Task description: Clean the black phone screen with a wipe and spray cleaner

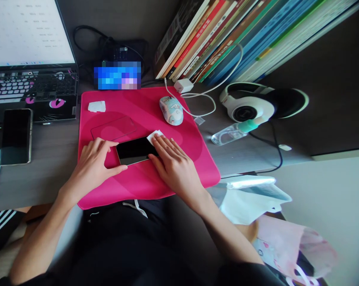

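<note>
A black-screened smartphone (135,151) lies flat on a pink desk mat (108,186). Its left end is held by my left hand (96,165), the thumb at the near corner and the index finger at the far one. My right hand (176,169) presses a folded white wipe (154,137) under its fingertips onto the phone's right end, and its thumb rests by the near edge. Just beyond the phone, a clear thin-edged sheet (114,128), like a screen protector, lies on the mat. Near the mat's far left corner is a small white piece (96,106), perhaps paper.
A patterned mouse (171,110), white charger (183,85) with cable, clear bottle (228,134) and headphones (247,105) are to the right. On the left are a laptop (33,89) and another phone (16,136). Books (215,35) stand behind; bags (250,194) sit below right.
</note>
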Motion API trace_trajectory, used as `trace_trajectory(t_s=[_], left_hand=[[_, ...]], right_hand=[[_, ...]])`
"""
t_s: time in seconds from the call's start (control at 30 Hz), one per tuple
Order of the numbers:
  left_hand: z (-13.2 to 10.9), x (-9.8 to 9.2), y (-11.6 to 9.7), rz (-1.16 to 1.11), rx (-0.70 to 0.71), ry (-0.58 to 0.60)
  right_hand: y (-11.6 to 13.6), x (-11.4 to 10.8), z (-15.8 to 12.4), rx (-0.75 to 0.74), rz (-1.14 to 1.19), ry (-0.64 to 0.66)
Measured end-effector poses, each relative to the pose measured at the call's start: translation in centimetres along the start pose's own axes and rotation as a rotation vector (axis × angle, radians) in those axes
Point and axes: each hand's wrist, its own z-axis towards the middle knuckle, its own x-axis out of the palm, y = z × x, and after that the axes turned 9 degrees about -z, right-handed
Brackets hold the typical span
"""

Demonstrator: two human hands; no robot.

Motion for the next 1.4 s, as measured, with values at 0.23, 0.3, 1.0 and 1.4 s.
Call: trace_trajectory(t_s=[0.23,0.3,1.0,1.4], left_hand=[[0.0,-0.1,0.0,0.021,0.005,0.004],[0.0,0.0,0.1,0.017,0.009,0.004],[-0.2,-3.7,0.4,-0.084,-0.114,-0.008],[3.0,-4.7,2.7,0.334,-0.064,0.050]], right_hand=[[-1.8,-1.9,-0.7,-0.153,-0.050,0.082],[-2.1,-2.2,-0.8,-0.172,-0.073,0.068],[-6.2,-3.1,0.4,0.108,-0.151,-0.242],[-5.4,-1.1,1.0,0.068,0.051,-0.191]])
